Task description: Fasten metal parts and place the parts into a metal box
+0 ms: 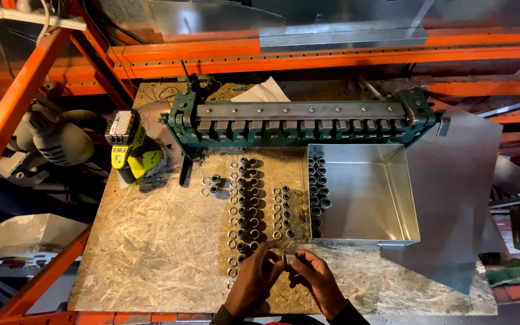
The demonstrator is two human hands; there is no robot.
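Both hands are meeting low over the chipboard bench (151, 253): left hand (253, 281) and right hand (319, 281) are pinching one small metal sleeve (289, 259) between curled fingertips. Just beyond, rows of sleeves (245, 204) are lining the board beside the shiny metal tray (386, 235), more sitting inside it.
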